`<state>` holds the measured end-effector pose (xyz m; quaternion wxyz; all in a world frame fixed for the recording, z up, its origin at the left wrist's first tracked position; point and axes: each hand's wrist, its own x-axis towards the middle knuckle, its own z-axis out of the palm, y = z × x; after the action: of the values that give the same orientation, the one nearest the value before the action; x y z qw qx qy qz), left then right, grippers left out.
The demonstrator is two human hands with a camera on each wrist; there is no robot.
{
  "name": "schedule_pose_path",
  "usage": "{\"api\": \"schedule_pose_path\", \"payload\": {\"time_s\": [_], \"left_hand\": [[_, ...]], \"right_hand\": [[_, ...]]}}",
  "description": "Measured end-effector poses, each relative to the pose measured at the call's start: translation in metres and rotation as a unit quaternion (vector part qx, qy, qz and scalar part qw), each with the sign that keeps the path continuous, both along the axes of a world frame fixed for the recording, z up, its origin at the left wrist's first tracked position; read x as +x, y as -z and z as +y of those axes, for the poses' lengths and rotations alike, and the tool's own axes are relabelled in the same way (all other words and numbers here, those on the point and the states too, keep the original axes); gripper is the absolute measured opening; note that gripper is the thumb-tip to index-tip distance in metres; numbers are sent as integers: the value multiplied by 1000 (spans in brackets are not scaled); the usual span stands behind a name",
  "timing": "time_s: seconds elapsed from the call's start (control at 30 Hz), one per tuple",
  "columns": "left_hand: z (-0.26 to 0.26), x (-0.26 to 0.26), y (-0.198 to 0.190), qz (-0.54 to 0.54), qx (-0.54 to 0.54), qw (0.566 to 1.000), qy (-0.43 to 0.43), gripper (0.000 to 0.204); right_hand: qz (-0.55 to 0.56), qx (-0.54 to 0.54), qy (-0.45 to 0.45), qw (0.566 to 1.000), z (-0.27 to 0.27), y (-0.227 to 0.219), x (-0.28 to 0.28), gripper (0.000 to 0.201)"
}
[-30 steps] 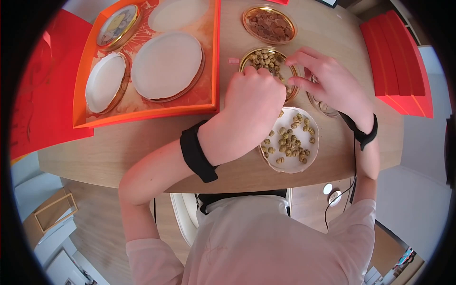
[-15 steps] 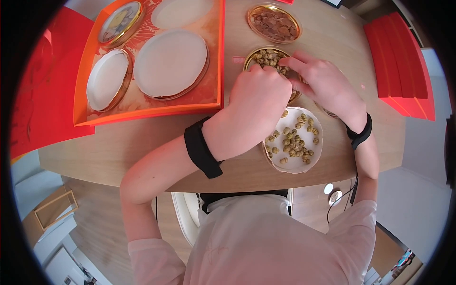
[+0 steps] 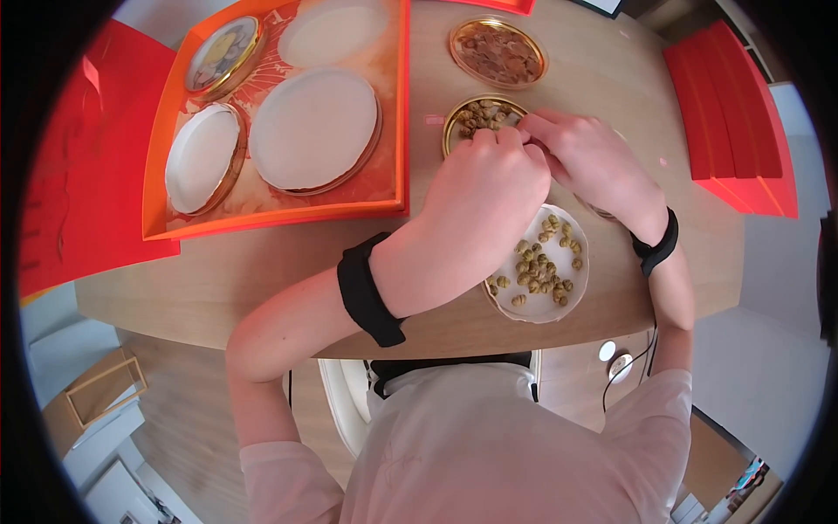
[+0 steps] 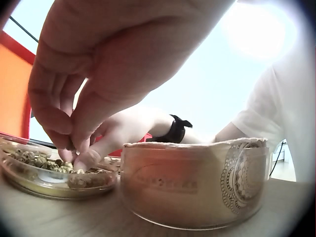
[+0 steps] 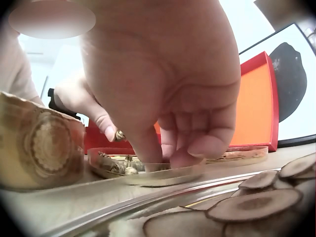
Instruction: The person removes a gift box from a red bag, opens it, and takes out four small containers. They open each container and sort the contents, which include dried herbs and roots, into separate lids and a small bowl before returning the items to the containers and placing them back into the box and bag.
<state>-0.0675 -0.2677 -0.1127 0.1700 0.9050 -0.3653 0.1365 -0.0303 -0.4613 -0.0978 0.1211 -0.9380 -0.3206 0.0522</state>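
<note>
Small ridged, coiled dried balls point(image 3: 478, 115) lie in a gold-rimmed round dish point(image 3: 448, 138). My left hand point(image 3: 484, 205) is over the near side of this dish, and its thumb and finger pinch one coiled ball point(image 5: 120, 134). From the right, my right hand point(image 3: 602, 170) reaches down with fingers bent and tips close together among the balls; I cannot tell whether they grip one. The two hands nearly meet. Nearer my body stands a clear round tub point(image 4: 192, 182) with a pale rough rim; more balls sit on its white surface point(image 3: 543, 310).
Behind the dish is another round dish of brown flakes point(image 3: 497, 54). Thin brown-edged slices point(image 5: 254, 202) fill a container beside my right hand. An orange box point(image 3: 262, 210) with round containers stands left, and red boxes point(image 3: 729, 105) stand right.
My right hand's fingers have closed in and moved to the left, toward my left hand. My left hand has shifted slightly right over the dish.
</note>
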Motion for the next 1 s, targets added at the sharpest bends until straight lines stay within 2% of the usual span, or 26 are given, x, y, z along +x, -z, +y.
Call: {"api": "schedule_pose_path", "payload": {"time_s": [0.13,0.3,0.37,0.47,0.67,0.73,0.83,0.9,0.97,1.0], "left_hand": [[2,-13,-20,45,0,999,26,19],[3,-41,-45,81,46,985,148,19],[3,-48,-42,74,55,978,185,18],[-1,-49,-39,61,46,984,163,19],[-5,-26,-19,-40,57,997,14,21],[-2,-23,-15,-25,87,996,-9,19],[-1,-19,-11,2,122,992,-32,16],[-2,-18,-6,3,131,990,-50,14],[-2,-16,4,-12,114,992,-50,16],[-1,-15,7,-19,106,993,-49,17]], "right_hand": [[-5,9,-6,1000,-2,1,1,11],[13,35,-1,999,-8,10,5,12],[20,34,0,999,-7,9,5,12],[33,44,-2,998,-7,9,5,13],[73,94,7,993,-17,-12,6,12],[98,124,7,987,-21,-26,2,13],[134,168,-19,976,-24,-44,-9,15],[174,159,-63,970,-21,-57,-17,15],[216,158,-130,955,-18,-60,-18,16],[229,156,-134,951,-16,-60,-19,17]]}}
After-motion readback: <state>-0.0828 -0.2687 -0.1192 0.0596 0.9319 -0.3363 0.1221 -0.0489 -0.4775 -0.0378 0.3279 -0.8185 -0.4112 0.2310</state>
